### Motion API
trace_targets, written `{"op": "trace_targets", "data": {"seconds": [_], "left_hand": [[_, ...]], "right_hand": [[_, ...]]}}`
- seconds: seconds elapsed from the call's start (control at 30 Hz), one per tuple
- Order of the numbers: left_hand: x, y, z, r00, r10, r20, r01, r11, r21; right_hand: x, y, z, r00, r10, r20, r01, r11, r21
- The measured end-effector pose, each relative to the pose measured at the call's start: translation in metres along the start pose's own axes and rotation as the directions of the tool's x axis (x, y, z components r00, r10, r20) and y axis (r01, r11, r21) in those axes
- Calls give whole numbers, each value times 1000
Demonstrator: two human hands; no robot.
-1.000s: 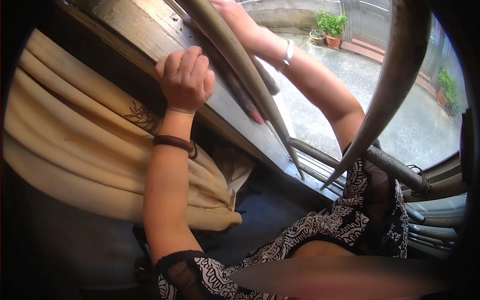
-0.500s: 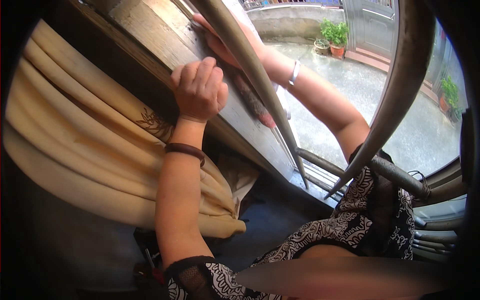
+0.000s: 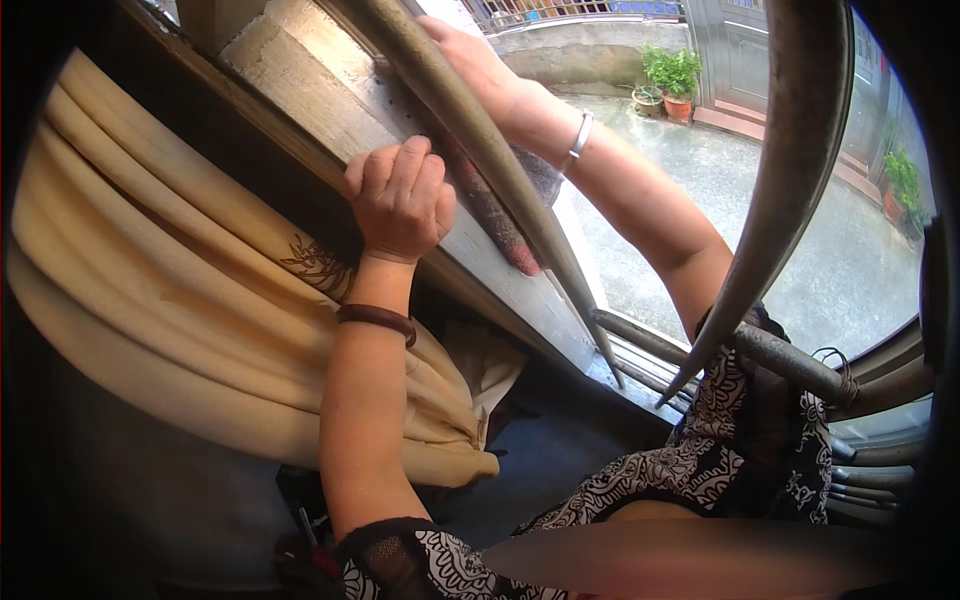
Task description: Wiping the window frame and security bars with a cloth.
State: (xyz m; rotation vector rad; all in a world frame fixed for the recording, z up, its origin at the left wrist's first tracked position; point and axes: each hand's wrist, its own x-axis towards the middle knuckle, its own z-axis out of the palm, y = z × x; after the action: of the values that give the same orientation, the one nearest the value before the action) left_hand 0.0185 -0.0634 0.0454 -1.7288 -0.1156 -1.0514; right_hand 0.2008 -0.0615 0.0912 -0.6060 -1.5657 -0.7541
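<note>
My left hand [image 3: 402, 200] is closed over the edge of the pale wooden window frame [image 3: 340, 120], with the knuckles up and a dark bangle on the wrist. Beyond a slanting metal bar [image 3: 450, 100] is my right hand [image 3: 480, 80], a silver bracelet on its wrist. A worn reddish-grey cloth [image 3: 497, 220] lies along the frame, passes behind the bar, and shows again as a grey fold [image 3: 540, 178] below my right hand. That hand appears to grip the cloth; the bar hides part of the contact, and its fingertips are only partly visible.
A yellow curtain [image 3: 200, 270] hangs in folds beside my left arm. Another thick curved bar [image 3: 790, 200] rises at the right, joined to a crossbar [image 3: 790, 362] near my right upper arm. Outside are a paved yard [image 3: 640, 200] and potted plants [image 3: 672, 72].
My right hand has shifted slightly up and outward from the frame. The cloth's reddish end sits a little lower, and more of its grey fold shows. My left hand keeps its hold.
</note>
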Motion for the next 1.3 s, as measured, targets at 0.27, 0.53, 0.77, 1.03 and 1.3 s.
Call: {"op": "trace_targets", "data": {"seconds": [0.27,0.53,0.77,1.03,1.3], "left_hand": [[3,4,-3,1000,2,-9,-2,1000,-13],[0,11,-2,1000,-4,6,5,1000,-29],[-4,5,10,1000,5,19,-5,1000,16],[-22,-2,12,1000,7,1,-7,1000,12],[-30,-4,22,999,12,-48,-11,1000,7]], "right_hand": [[-102,1,10,998,54,34,-55,998,28],[-146,-2,-6,985,131,112,-148,975,167],[-5,22,1,997,-78,-24,80,994,71],[-146,22,56,999,39,-25,-40,996,-81],[-286,3,48,945,288,154,-297,954,40]]}}
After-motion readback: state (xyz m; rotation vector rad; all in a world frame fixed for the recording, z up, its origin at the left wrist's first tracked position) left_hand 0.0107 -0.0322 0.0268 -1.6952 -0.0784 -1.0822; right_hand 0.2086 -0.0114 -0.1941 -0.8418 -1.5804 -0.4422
